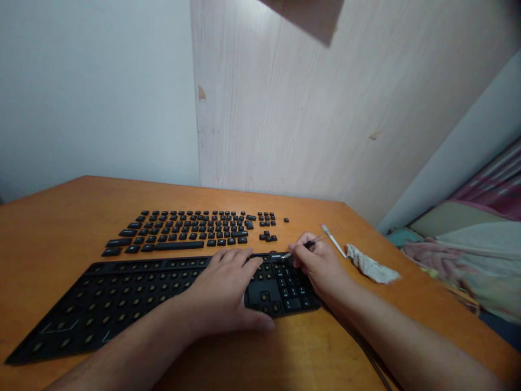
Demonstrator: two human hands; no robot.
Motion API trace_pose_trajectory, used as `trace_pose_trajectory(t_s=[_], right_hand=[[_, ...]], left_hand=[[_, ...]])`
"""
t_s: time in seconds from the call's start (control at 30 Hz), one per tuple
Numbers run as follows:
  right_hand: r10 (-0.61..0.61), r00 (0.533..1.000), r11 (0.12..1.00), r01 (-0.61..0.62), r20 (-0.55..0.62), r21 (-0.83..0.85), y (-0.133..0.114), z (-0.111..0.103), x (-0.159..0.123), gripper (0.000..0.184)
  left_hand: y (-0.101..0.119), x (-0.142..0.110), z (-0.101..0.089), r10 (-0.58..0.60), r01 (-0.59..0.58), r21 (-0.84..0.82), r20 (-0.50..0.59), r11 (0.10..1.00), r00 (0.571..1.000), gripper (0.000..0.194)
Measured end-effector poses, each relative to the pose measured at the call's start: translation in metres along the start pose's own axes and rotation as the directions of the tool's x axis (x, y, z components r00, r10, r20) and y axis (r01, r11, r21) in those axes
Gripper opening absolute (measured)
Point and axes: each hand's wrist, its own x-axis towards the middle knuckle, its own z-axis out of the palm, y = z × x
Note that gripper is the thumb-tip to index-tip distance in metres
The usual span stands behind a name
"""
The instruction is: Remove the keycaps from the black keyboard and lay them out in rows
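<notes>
A black keyboard (134, 290) lies along the front of the table, most of its keycaps off and the switch posts bare. Caps still sit on its number pad (291, 290) at the right end. My left hand (228, 288) rests palm down across the keyboard's middle, fingers spread, holding nothing. Over the top of the number pad, my right hand (317, 260) pinches a thin tool (310, 244) with a black grip. Its metal tip touches or hovers just above the top row of keys; I cannot tell which. Thin wires seem to stick out from its rear end.
Behind the keyboard, removed keycaps (195, 222) are laid out in keyboard order. A white-handled brush (334, 240) and a crumpled cloth (372, 266) lie to the right. A cable (358, 339) runs toward the front edge. The wooden table (52, 233) meets a wall behind.
</notes>
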Motion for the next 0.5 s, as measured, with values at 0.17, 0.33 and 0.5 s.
trace_pose_trajectory(t_s=[0.17, 0.33, 0.5], right_hand=[[-0.032, 0.997, 0.999, 0.033, 0.075, -0.018, -0.019, 0.005, -0.011, 0.026], [-0.047, 0.986, 0.999, 0.049, 0.161, -0.007, -0.032, 0.015, -0.022, 0.028], [-0.044, 0.981, 0.999, 0.042, 0.187, 0.018, -0.030, 0.021, -0.027, 0.029]], left_hand=[[0.005, 0.005, 0.000, 0.023, -0.043, -0.106, -0.186, 0.993, 0.982, 0.070], [0.016, 0.008, 0.001, -0.040, -0.063, -0.383, -0.255, 0.922, 0.966, 0.035], [0.021, 0.009, 0.007, -0.112, -0.051, -0.653, -0.206, 0.756, 0.972, 0.019]])
